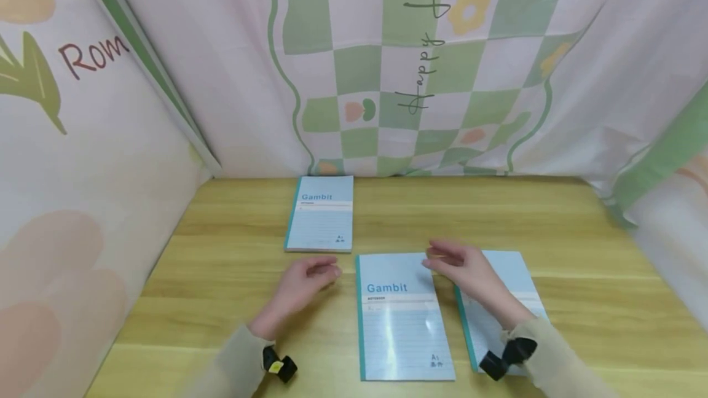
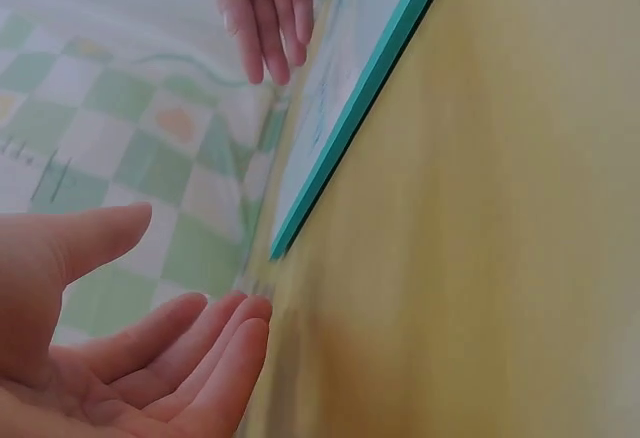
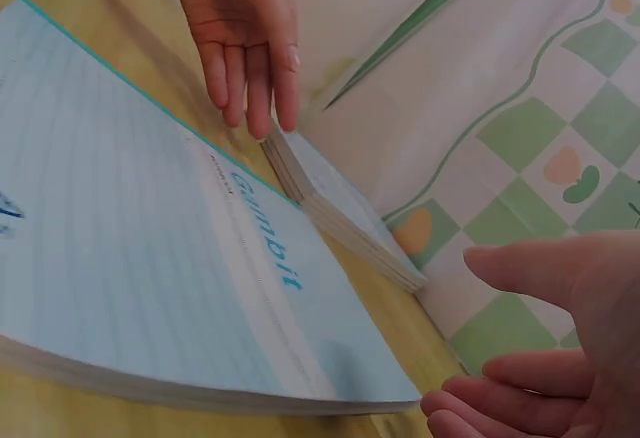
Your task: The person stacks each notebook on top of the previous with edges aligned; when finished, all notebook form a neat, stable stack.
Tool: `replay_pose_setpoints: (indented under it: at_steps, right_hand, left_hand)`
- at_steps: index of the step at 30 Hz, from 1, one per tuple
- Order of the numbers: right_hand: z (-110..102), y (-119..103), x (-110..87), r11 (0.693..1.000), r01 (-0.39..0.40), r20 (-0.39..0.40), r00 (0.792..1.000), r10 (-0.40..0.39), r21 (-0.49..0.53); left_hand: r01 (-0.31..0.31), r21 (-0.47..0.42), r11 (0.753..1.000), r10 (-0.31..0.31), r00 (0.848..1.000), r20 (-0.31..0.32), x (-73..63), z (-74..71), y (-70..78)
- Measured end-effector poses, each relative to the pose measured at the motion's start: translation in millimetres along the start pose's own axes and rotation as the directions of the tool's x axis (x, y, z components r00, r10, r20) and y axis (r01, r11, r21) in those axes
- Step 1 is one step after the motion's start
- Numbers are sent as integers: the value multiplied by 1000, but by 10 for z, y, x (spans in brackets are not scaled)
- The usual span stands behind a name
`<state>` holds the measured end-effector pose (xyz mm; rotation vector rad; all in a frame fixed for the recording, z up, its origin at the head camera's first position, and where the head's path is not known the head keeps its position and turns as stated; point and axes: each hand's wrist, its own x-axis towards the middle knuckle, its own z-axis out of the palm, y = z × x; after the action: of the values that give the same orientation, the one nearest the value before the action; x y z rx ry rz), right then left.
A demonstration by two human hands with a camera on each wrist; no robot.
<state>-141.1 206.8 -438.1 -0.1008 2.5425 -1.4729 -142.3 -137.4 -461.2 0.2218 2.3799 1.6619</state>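
A checkered green-and-white curtain (image 1: pixel 354 69) fills the far side, and in front of it the wooden table (image 1: pixel 193 275) spreads from left to right. The largest-looking thing on the table is the middle notebook (image 1: pixel 406 339), flat at the near side, its cover up and its teal spine on the left. Just to its right, with a strip of wood between them, lies the right notebook (image 1: pixel 500 272), partly covered in the head view by the right forearm (image 1: pixel 511 309). The far-left notebook (image 1: pixel 326 229) sits near the curtain and looks thick in the right wrist view; whether it is one book or a stack is unclear. Smaller are the person's hands, both empty, fingers loosely bent and palms turned inward: the left hand (image 1: pixel 306 281) is over bare wood, left of the middle notebook and near the far-left one, while the right hand (image 1: pixel 461 266) is by the middle notebook's far right corner, contact uncertain. Smallest are the black wrist devices (image 1: pixel 280 366). The step in hand appears to be arranging the notebooks, with none gripped at this moment. Shifting the middle notebook would call for lowering both hands to its opposite edges and pressing evenly inward, without nudging the right notebook.
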Motion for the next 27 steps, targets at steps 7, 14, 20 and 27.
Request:
replay_pose_setpoints:
  at_steps: [7, 14, 20, 27]
  right_hand:
    - [-36, 32, -249, 999, -38, 37, 999, 38, -16]
    - [18, 98, -428, 996, -89, 84, 992, 90, -9]
    - [72, 120, -516, 995, -94, 74, 993, 95, -10]
    - [122, 122, -548, 992, -123, 57, 991, 121, 22]
  left_hand:
    - [70, -109, 992, -56, 990, 126, -170, 203, 20]
    - [98, -191, 977, -76, 990, 119, -272, 314, 18]
    - [127, -202, 971, -104, 987, 121, -310, 344, 9]
    - [134, -214, 968, -112, 987, 113, -329, 381, -17]
